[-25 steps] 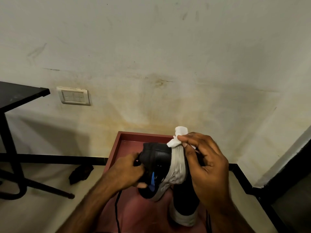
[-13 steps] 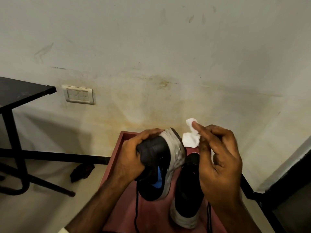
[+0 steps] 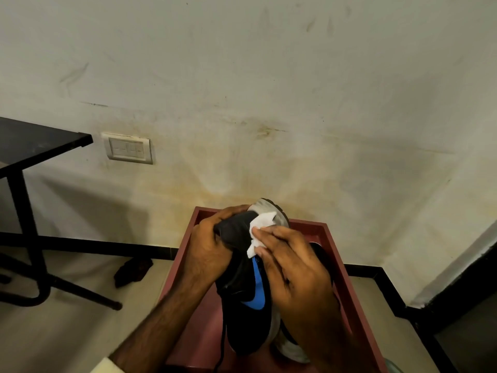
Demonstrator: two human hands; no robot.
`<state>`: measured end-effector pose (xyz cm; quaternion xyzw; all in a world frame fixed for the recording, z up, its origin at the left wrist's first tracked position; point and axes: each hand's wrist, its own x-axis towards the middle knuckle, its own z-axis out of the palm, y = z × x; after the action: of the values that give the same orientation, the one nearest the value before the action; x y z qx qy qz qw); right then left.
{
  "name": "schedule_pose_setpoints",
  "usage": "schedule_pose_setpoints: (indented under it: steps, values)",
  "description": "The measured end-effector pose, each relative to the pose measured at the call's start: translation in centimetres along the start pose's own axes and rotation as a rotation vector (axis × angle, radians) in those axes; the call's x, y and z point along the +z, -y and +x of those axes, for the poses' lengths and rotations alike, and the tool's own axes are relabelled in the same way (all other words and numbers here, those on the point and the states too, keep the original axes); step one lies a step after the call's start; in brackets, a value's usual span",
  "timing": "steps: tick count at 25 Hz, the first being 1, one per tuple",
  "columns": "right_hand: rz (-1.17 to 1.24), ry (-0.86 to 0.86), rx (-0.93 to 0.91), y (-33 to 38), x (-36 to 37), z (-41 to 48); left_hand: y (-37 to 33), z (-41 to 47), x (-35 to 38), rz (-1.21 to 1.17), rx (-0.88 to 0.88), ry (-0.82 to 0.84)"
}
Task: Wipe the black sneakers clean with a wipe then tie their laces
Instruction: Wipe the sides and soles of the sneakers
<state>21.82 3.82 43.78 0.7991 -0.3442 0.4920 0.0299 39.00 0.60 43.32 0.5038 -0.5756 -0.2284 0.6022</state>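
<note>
Right hand (image 3: 293, 267) pinches the white wipe (image 3: 259, 231) against the toe of the black sneaker (image 3: 246, 297), which my left hand (image 3: 212, 249) grips and holds up over the red tray (image 3: 337, 267). I judge I'm mid-wipe on this shoe; the second sneaker (image 3: 291, 348) lies in the tray behind it, and a lace (image 3: 222, 345) hangs loose, so tying is all left. A blue swoosh-like mark (image 3: 256, 297) shows; no writing I can read.
</note>
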Motion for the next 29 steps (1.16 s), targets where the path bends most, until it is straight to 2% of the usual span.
schedule_pose_setpoints:
  steps: [4,5,9,11,13,15,17,19,21,25,29]
  values:
    - [0.083,0.244,-0.094,-0.3,0.1,-2.2,0.7,0.7,-1.1,0.051,-0.091,-0.092]
    - [0.078,0.239,-0.096,-0.2,-0.2,-2.1,0.7,0.8,-1.2,0.056,-0.101,-0.099]
    - [0.005,-0.009,0.018,-0.3,-1.1,0.9,-0.5,0.1,-0.3,0.038,-0.023,0.003]
    - [0.011,0.038,0.053,-0.6,-0.8,1.2,-0.9,0.0,-0.1,0.043,-0.019,0.014]
    - [-0.087,0.145,-0.031,-1.0,0.1,-0.7,-0.5,0.3,-0.6,0.059,-0.077,-0.041]
    - [-0.084,0.236,-0.091,-1.4,0.4,-2.4,0.1,0.8,-1.6,0.096,-0.19,-0.11]
    - [-0.03,0.204,-0.041,-1.7,-0.2,-2.2,0.1,1.0,-2.2,0.125,-0.268,-0.114]
    - [-0.014,0.086,0.043,-1.8,-1.1,-0.8,-0.2,0.9,-2.0,0.127,-0.276,-0.059]
    - [-0.045,0.051,0.048,-2.0,-1.6,0.7,-0.6,0.5,-1.3,0.136,-0.274,-0.005]
    - [-0.095,0.154,0.031,-2.7,-0.7,0.2,-1.6,0.4,-0.9,0.139,-0.335,0.036]
    - [-0.034,0.255,0.011,-2.5,0.5,-2.7,-1.5,0.9,-2.1,0.166,-0.485,-0.052]
